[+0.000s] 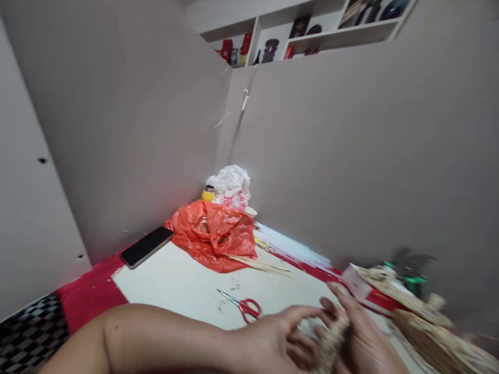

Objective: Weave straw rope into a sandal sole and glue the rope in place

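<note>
Low in the head view, both my hands are closed around a beige, rough braided piece (pixel 332 344) that looks like straw. My left hand (pixel 286 335) reaches in from the left with its fingers curled against the braid. On the other side, my right hand (pixel 364 332) grips it with the thumb pointing up. Motion blur and the frame's bottom edge hide part of the fingers. Beyond my left wrist lie scissors with red handles (pixel 248 310), blades pointing left. Loose pale strips (pixel 265 266) stick out from a red plastic bag (pixel 218 234).
A phone (pixel 146 247) lies on the white board (pixel 163 285) at left. White plastic bag (pixel 232 184) and yellow jar (pixel 208 194) stand in the corner. Long white sticks (pixel 296 246) run along the wall. At right are a box (pixel 366 288) and a pile of beige fibre (pixel 440 335).
</note>
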A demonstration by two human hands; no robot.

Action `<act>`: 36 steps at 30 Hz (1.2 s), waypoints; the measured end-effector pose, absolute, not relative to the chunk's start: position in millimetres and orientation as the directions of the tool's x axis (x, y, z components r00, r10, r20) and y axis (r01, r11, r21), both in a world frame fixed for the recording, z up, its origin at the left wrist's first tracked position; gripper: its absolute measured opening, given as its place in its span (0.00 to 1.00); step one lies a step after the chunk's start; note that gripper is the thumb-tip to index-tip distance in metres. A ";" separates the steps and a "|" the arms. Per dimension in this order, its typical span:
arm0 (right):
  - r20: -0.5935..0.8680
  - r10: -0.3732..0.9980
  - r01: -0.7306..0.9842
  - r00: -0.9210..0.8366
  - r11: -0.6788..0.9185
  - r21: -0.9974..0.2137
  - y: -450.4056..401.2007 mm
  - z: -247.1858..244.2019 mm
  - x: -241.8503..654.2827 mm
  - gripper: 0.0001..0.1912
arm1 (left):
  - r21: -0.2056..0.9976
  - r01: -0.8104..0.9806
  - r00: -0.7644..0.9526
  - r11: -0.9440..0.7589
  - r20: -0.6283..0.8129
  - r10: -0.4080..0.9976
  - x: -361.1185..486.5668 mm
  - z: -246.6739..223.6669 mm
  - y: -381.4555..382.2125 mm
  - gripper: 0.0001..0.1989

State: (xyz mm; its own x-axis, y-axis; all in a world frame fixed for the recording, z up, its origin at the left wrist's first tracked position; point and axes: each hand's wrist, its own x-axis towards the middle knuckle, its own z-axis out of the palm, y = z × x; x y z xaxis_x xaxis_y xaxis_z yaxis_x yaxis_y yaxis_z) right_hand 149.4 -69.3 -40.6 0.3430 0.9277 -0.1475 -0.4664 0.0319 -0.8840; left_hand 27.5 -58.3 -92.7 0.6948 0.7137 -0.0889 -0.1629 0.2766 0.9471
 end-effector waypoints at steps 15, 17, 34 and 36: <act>-0.002 0.964 -0.423 0.266 0.115 -0.899 -59.2 -17.6 178.8 0.20 | 0.995 0.038 0.472 0.087 -0.095 0.876 -28.5 -61.7 12.6 0.44; -0.006 0.986 -0.400 0.168 0.063 -0.914 -61.7 -16.6 175.4 0.21 | 0.990 0.137 0.443 0.044 -0.101 0.891 -36.0 -67.6 18.8 0.39; 0.123 0.977 -0.183 -0.177 0.090 -0.979 -81.9 -20.4 153.1 0.29 | 0.949 -0.263 0.444 -0.175 0.280 0.851 -9.6 -29.0 -39.2 0.14; 0.128 0.969 -0.198 -0.211 0.086 -0.977 -84.1 -16.6 151.6 0.30 | 0.931 -0.329 0.410 -0.160 0.293 0.864 -9.7 -27.4 -42.4 0.12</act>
State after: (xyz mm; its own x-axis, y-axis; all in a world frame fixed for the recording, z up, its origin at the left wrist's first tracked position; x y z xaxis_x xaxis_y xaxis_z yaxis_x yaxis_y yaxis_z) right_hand 151.6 -84.1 -16.6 -0.2114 0.9690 0.1279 -0.1976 0.0858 -0.9765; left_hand -9.7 -42.4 -27.4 0.4103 0.8635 0.2932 -0.3292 -0.1596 0.9307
